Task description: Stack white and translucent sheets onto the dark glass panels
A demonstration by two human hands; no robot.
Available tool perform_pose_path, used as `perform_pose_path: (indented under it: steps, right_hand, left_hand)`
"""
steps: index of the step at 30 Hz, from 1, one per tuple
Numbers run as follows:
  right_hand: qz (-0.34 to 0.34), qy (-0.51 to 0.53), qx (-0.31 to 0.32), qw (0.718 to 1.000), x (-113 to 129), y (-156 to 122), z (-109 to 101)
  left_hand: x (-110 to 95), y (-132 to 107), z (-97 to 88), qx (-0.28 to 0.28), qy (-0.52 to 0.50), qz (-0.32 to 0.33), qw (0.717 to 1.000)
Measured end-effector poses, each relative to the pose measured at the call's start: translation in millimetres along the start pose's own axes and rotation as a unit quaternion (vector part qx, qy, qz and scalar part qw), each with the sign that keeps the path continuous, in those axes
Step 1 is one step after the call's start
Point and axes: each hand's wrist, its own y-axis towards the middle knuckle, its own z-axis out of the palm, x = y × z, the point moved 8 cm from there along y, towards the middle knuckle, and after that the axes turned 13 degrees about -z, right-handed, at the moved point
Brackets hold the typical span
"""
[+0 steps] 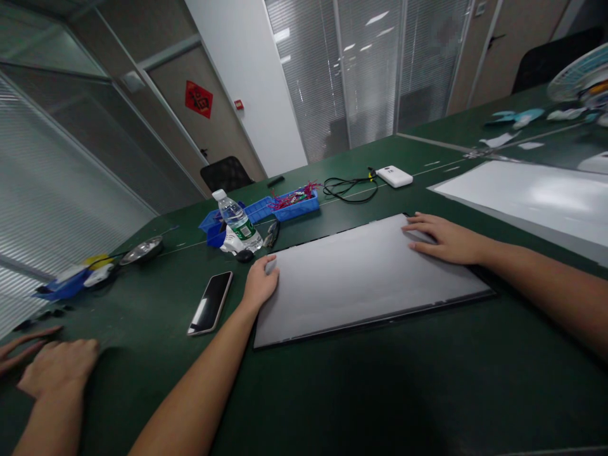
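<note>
A flat rectangular panel (342,278) with a pale grey-white surface and a thin black border lies on the green table in front of me. At its left edge is my left hand (260,283), gripping the edge with the thumb on top; the lower fingers are hidden. My right hand (444,239) rests on the panel's far right part, fingers stretched out and apart. Beside my left forearm lies a smartphone (210,303) with a dark screen.
Beyond my left hand stand a water bottle (240,221) and blue trays (297,209) with red wires. A white power bank (394,177) with a black cable lies farther back. White sheets (536,196) lie right. Another person's hand (61,364) is at lower left.
</note>
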Motion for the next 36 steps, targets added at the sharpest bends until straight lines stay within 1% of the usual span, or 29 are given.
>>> perform_pose_path:
  steps: [2,4,6,8,10,11,13,14,15,17,20,23,27,32,36]
  right_hand:
    - [0.023,-0.070,-0.021,0.997,-16.5,-4.3,-15.0]
    - [0.074,-0.154,-0.055,0.984,-40.5,-15.2,-36.3]
    - [0.150,-0.225,-0.085,0.959,-68.2,-32.8,-57.3]
    - [0.236,-0.261,-0.091,0.932,-94.3,-53.0,-70.3]
    - [0.332,-0.257,-0.079,0.904,-116.3,-73.2,-73.8]
    - [0.384,-0.242,-0.068,0.888,-125.3,-83.1,-72.1]
    - [0.473,-0.200,-0.037,0.858,-137.0,-98.6,-64.1]
    - [0.497,-0.182,-0.023,0.848,-139.6,-102.3,-59.5]
    - [0.508,-0.171,-0.011,0.844,-140.8,-103.4,-55.7]
    - [0.503,-0.173,-0.004,0.847,-140.4,-100.3,-52.8]
    - [0.487,-0.201,-0.012,0.850,-138.3,-94.9,-55.2]
    - [0.463,-0.224,-0.001,0.858,-135.4,-90.5,-57.0]
    - [0.438,-0.228,-0.002,0.870,-129.9,-87.8,-59.5]
    - [0.445,-0.219,-0.029,0.868,-124.8,-89.3,-60.9]
    - [0.458,-0.178,-0.013,0.871,-124.9,-89.3,-54.5]
  left_hand:
    - [-0.5,0.0,0.5,0.001,0.001,0.006,1.000]
    - [-0.6,0.2,0.6,0.000,0.002,0.010,1.000]
    - [-0.7,0.4,0.6,-0.001,0.003,0.014,1.000]
    - [-0.9,0.6,0.6,-0.002,0.005,0.020,1.000]
    - [-1.2,0.7,0.7,-0.003,0.006,0.025,1.000]
    - [-1.4,0.7,0.8,-0.003,0.007,0.028,1.000]
    - [-1.9,0.4,1.0,-0.004,0.008,0.032,0.999]
    - [-2.2,0.1,1.2,-0.004,0.009,0.034,0.999]
    - [-2.5,-0.2,1.4,-0.004,0.010,0.035,0.999]
    - [-3.1,-0.9,1.8,-0.004,0.011,0.039,0.999]
    - [-3.4,-1.4,2.3,-0.004,0.013,0.042,0.999]
    - [-2.3,-0.7,2.6,-0.006,0.016,0.042,0.999]
    - [-0.2,0.8,3.0,-0.008,0.020,0.039,0.999]
    - [0.2,1.2,3.6,-0.008,0.020,0.040,0.999]
    - [-0.7,0.7,3.1,-0.008,0.018,0.041,0.999]
